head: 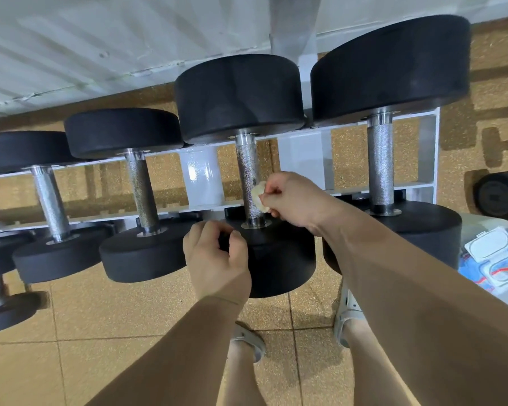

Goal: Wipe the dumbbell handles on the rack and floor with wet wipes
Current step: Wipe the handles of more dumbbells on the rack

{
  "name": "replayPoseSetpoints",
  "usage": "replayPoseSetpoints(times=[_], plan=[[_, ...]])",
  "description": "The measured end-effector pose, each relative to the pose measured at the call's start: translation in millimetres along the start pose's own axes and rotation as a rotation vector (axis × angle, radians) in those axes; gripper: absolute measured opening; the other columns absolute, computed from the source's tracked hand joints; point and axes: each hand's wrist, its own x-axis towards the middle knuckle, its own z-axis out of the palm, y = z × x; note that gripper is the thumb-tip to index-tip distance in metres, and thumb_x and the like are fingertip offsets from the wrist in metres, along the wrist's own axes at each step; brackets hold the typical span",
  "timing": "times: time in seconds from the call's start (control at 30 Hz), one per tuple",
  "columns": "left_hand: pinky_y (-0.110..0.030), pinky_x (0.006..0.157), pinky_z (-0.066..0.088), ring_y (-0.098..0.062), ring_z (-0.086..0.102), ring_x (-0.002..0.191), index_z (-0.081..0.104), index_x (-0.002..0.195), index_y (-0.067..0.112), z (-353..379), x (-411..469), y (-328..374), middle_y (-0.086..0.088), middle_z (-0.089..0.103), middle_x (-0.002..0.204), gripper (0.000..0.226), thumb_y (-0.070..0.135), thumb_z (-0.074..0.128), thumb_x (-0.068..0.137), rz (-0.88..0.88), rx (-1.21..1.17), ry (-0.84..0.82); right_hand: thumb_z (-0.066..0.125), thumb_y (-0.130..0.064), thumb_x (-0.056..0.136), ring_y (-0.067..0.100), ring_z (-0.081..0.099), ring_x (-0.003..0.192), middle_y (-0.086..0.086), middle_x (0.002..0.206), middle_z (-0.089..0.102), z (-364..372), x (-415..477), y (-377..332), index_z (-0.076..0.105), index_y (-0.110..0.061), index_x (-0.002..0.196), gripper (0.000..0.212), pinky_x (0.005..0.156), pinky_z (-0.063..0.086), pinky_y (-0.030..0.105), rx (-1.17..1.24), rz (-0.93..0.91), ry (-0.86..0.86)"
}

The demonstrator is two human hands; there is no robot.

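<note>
Right hand (291, 197) pinches wipe (258, 196) on lower handle (248, 171) of dumbbell (279, 259) on rack (201, 177); left hand (217, 253) grips its near head. Risk: bunched wipe likely skips handle's far side, dumbbell could roll

Things counted at the weight rack (201, 177)
Five dumbbells (18, 150) (50, 200) (143, 194) (247, 165) (380, 165) are seen on the top row, one more dumbbell (0, 312) is seen lower at the left, and another (499, 196) on the floor (100, 317) at the right. Two hands (217, 265) (294, 197), one crumpled wipe (258, 196), one pack of wipes (493, 259) and two sandals (248, 338) (348, 309) are also counted.
</note>
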Motion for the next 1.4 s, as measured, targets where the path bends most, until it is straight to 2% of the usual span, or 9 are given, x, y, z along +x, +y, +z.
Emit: replayPoseSetpoints(times=[0.17,0.3,0.5,0.57,0.73,0.93,1.07,1.2,1.4], plan=[[-0.031,0.087,0.035,-0.015,0.043,0.101,0.06,0.082,0.019,1.0,0.3,-2.4,0.007,0.054,0.092,0.031,0.044,0.042,0.081,0.004,-0.008,0.0,0.055,-0.01,0.1,0.014,0.055,0.061,0.003,0.071,0.06,-4.9,24.1,-9.8,0.055,-0.019,0.082,0.02,0.061,0.051,0.029,0.419,0.009,0.21],[-0.033,0.089,0.037,-0.016,0.044,0.102,0.061,0.083,0.018,1.6,0.4,-2.3,0.005,0.055,0.093,0.033,0.044,0.042,0.081,0.0,-0.002,0.006,0.048,-0.013,0.101,0.011,0.054,0.07,-0.008,0.08,0.055,1.5,23.5,-9.3,0.049,-0.027,0.083,0.023,0.071,0.048,0.03,0.252,-0.062,0.182],[-0.034,0.089,0.037,-0.017,0.044,0.101,0.061,0.083,0.02,1.7,1.1,-1.8,0.008,0.054,0.091,0.03,0.044,0.042,0.081,0.012,-0.008,0.011,0.051,-0.029,0.103,0.012,0.046,0.073,-0.004,0.083,0.051,-11.7,-5.4,-3.6,0.043,-0.025,0.086,0.019,0.061,0.033,0.027,-0.339,-0.122,-0.183],[-0.034,0.089,0.037,-0.017,0.044,0.102,0.061,0.083,0.019,1.3,1.4,-2.6,0.008,0.054,0.091,0.031,0.044,0.042,0.081,0.012,-0.006,0.011,0.054,-0.027,0.102,0.014,0.046,0.074,-0.004,0.083,0.05,-14.8,0.2,-8.7,0.043,-0.025,0.081,0.024,0.06,0.032,0.027,-0.371,-0.123,-0.177],[-0.027,0.087,0.034,-0.015,0.043,0.102,0.061,0.083,0.019,2.3,0.9,-3.8,0.013,0.053,0.091,0.031,0.044,0.043,0.081,0.013,-0.015,0.013,0.054,-0.024,0.101,0.018,0.054,0.076,0.004,0.088,0.059,-10.0,18.3,-12.5,0.048,-0.021,0.083,0.019,0.063,0.042,0.03,-0.016,-0.129,0.117],[-0.027,0.087,0.032,-0.014,0.043,0.101,0.061,0.083,0.018,1.8,-0.6,-2.6,0.009,0.054,0.092,0.032,0.044,0.043,0.082,0.021,-0.009,0.01,0.063,-0.025,0.097,0.007,0.05,0.077,-0.014,0.082,0.05,-8.2,-0.3,3.2,0.054,-0.023,0.079,0.02,0.06,0.033,0.016,-0.4,-0.149,-0.185],[-0.024,0.084,0.031,-0.012,0.042,0.1,0.06,0.083,0.02,0.9,-0.7,-3.3,0.009,0.053,0.091,0.03,0.045,0.043,0.082,0.028,-0.01,0.011,0.064,-0.027,0.096,0.011,0.053,0.075,-0.008,0.081,0.055,-2.6,12.3,-0.2,0.056,-0.023,0.079,0.02,0.062,0.037,0.023,-0.095,-0.173,0.072],[-0.017,0.085,0.032,-0.012,0.042,0.1,0.058,0.082,0.022,1.7,-0.5,-1.8,0.014,0.051,0.09,0.027,0.044,0.043,0.082,0.031,-0.018,0.011,0.06,-0.025,0.099,0.003,0.046,0.068,-0.009,0.076,0.05,2.4,28.3,-23.8,0.054,-0.014,0.088,0.016,0.058,0.035,0.009,0.085,-0.231,0.398],[-0.033,0.087,0.036,-0.014,0.042,0.098,0.059,0.081,0.019,1.1,-0.2,-2.9,0.005,0.055,0.091,0.028,0.043,0.043,0.083,0.031,0.0,0.014,0.062,-0.023,0.097,0.006,0.048,0.071,-0.009,0.078,0.052,10.9,1.3,4.3,0.055,-0.013,0.086,0.016,0.062,0.031,0.025,-0.255,-0.268,0.077]])
